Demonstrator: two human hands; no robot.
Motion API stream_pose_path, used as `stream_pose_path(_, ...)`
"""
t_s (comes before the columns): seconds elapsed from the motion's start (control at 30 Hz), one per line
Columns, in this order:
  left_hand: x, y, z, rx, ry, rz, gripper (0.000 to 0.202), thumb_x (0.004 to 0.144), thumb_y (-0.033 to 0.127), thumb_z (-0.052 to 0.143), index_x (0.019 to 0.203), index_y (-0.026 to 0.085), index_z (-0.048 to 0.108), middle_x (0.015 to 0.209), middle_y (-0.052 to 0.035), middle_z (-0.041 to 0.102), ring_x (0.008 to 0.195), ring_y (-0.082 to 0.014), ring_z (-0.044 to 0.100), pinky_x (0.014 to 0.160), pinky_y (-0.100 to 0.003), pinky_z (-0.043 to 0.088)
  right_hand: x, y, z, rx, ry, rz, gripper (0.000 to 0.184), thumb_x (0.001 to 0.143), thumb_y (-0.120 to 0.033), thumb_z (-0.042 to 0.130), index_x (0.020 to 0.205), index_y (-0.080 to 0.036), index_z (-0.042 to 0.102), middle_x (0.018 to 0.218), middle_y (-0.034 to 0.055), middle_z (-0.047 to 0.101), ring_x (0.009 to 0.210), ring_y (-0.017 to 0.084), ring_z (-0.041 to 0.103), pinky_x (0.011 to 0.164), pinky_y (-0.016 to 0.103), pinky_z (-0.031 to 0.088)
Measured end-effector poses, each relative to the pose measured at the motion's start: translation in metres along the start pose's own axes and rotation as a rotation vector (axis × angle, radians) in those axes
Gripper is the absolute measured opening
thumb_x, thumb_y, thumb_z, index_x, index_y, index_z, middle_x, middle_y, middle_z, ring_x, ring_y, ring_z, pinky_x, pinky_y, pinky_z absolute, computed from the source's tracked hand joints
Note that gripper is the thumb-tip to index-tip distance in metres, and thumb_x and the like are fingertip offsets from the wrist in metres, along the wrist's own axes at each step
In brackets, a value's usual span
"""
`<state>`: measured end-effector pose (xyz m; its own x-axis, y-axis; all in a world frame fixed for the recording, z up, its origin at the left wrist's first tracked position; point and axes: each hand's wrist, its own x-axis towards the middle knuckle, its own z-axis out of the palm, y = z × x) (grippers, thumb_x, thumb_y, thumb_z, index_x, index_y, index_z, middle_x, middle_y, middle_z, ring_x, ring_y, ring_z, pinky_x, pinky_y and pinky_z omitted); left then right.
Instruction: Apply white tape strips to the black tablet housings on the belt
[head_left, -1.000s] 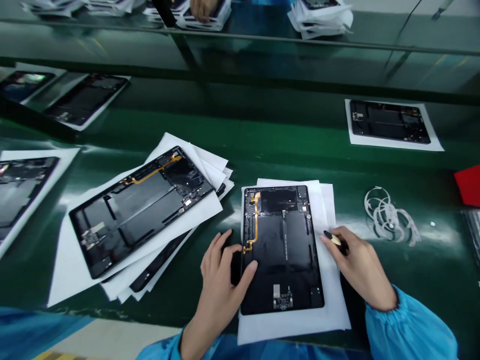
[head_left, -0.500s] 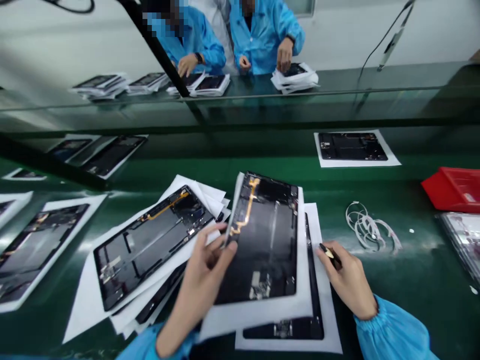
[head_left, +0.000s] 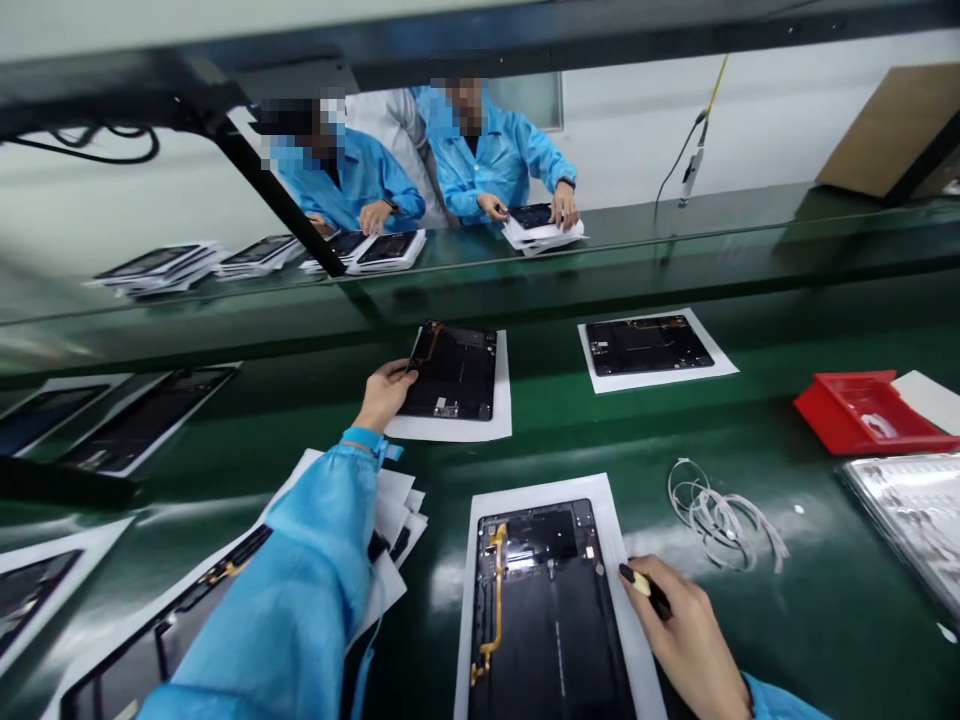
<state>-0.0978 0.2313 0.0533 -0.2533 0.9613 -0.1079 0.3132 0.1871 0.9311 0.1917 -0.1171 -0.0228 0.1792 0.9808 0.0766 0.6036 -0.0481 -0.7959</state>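
Observation:
My left hand (head_left: 386, 393) is stretched forward and pinches the left edge of an opened tablet housing (head_left: 461, 375). This black housing has an orange flex cable and lies on white paper farther up the bench. My right hand (head_left: 686, 625) is closed around a small black tool with a cream-coloured part (head_left: 637, 580); its exact kind is hard to make out. Just left of that hand, a second tablet housing (head_left: 536, 610) lies on white paper, its lower end cut off by the frame. My left sleeve hides part of a stack of tablet housings (head_left: 195, 610).
Beyond stands another housing (head_left: 649, 343) on paper. Coiled white strips (head_left: 724, 520) lie right of centre, near a red bin (head_left: 862, 415) and clear plastic trays (head_left: 911, 510). A dark post (head_left: 277, 200) rises at left. Two co-workers in blue handle stacked housings (head_left: 544, 225) opposite.
My left hand has carried the upper housing with its paper forward onto the bench, uncovering the one beneath. My right hand stays near that one, still holding the tool. The view has shifted.

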Motion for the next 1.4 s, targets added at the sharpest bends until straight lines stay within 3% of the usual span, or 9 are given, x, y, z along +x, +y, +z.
stream_pose_path(0.13, -0.015, 0.007, -0.011, -0.040, 0.020, -0.032, 0.026, 0.095, 0.028, 0.061, 0.116, 0.013, 0.061, 0.113, -0.0085, 0.065, 0.096, -0.0209, 0.066, 0.084, -0.040, 0.056, 0.004, -0.001, -0.004, 0.001, 0.016, -0.014, 0.026, 0.098, -0.039, 0.044, 0.092, -0.022, 0.064, 0.084, 0.0063, 0.073, 0.071, 0.021, 0.071, 0.064, 0.026, 0.056)
stream_pose_path(0.23, -0.056, 0.010, -0.035, -0.076, -0.011, -0.046, 0.032, 0.088, 0.026, 0.066, 0.119, 0.017, 0.064, 0.110, -0.0069, 0.070, 0.100, -0.0230, 0.067, 0.091, -0.039, 0.053, 0.007, -0.002, -0.009, 0.021, 0.023, 0.015, 0.026, 0.097, -0.041, 0.047, 0.090, -0.022, 0.064, 0.080, 0.0048, 0.071, 0.070, 0.020, 0.069, 0.063, 0.024, 0.054)
stream_pose_path(0.4, -0.191, -0.031, -0.064, -0.081, -0.125, -0.091, 0.047, 0.074, 0.042, 0.074, 0.117, 0.023, 0.067, 0.108, -0.0066, 0.073, 0.106, -0.0313, 0.068, 0.092, -0.042, 0.054, 0.010, -0.005, -0.017, 0.069, 0.063, 0.031, 0.026, 0.095, -0.041, 0.053, 0.079, -0.021, 0.060, 0.071, 0.0009, 0.061, 0.064, 0.017, 0.059, 0.059, 0.025, 0.048)
stream_pose_path(0.53, -0.304, -0.091, -0.055, -0.100, -0.221, -0.024, 0.045, 0.091, 0.050, 0.056, 0.131, 0.029, 0.053, 0.108, -0.0081, 0.072, 0.100, -0.0260, 0.071, 0.085, -0.038, 0.059, 0.012, -0.012, -0.028, 0.132, 0.221, 0.026, 0.028, 0.093, -0.042, 0.058, 0.074, -0.021, 0.061, 0.072, 0.0016, 0.057, 0.067, 0.017, 0.055, 0.061, 0.027, 0.046)
stream_pose_path(0.63, -0.350, -0.113, -0.057, 0.057, -0.259, 0.012, 0.042, 0.100, 0.047, 0.039, 0.139, 0.031, 0.040, 0.113, -0.0096, 0.068, 0.087, -0.0208, 0.073, 0.073, -0.031, 0.061, 0.013, -0.019, -0.031, 0.207, 0.266, 0.070, 0.031, 0.096, -0.043, 0.052, 0.083, -0.020, 0.067, 0.070, 0.0020, 0.058, 0.068, 0.018, 0.057, 0.063, 0.028, 0.047)
stream_pose_path(0.8, -0.337, -0.089, -0.074, 0.719, -0.219, 0.521, 0.033, 0.094, 0.046, 0.052, 0.122, 0.031, 0.061, 0.116, -0.0085, 0.063, 0.091, -0.0248, 0.070, 0.068, -0.032, 0.059, 0.015, -0.031, -0.021, 0.401, 0.187, 0.103, 0.044, 0.101, -0.047, 0.039, 0.083, -0.018, 0.067, 0.083, 0.0060, 0.066, 0.066, 0.016, 0.061, 0.061, 0.028, 0.051)
stream_pose_path(0.93, -0.293, -0.059, -0.030, 0.634, -0.279, 0.784, 0.029, 0.098, 0.035, 0.050, 0.123, 0.023, 0.060, 0.109, -0.0081, 0.064, 0.099, -0.0239, 0.065, 0.089, -0.038, 0.054, 0.022, -0.036, -0.007, 0.444, 0.054, 0.081, 0.023, 0.094, -0.040, 0.057, 0.088, -0.020, 0.067, 0.078, 0.0022, 0.067, 0.062, 0.015, 0.064, 0.061, 0.028, 0.055)
stream_pose_path(1.1, -0.257, -0.056, 0.038, 0.371, -0.594, 0.664, 0.027, 0.098, 0.031, 0.054, 0.120, 0.021, 0.066, 0.106, -0.0070, 0.063, 0.098, -0.0212, 0.062, 0.086, -0.037, 0.053, 0.029, -0.030, 0.003, 0.394, 0.027, -0.043, 0.003, 0.086, -0.025, 0.069, 0.086, -0.022, 0.067, 0.083, 0.0018, 0.068, 0.078, 0.017, 0.068, 0.068, 0.027, 0.057)
stream_pose_path(1.4, -0.256, -0.060, 0.038, 0.247, -0.683, 0.503, 0.006, 0.092, 0.019, 0.063, 0.088, 0.021, 0.067, 0.095, -0.0020, 0.063, 0.091, -0.0185, 0.061, 0.086, -0.035, 0.047, 0.029, -0.026, 0.006, 0.342, -0.010, -0.134, 0.012, 0.088, -0.010, 0.065, 0.087, -0.021, 0.069, 0.083, 0.0018, 0.068, 0.078, 0.015, 0.066, 0.073, 0.028, 0.054)
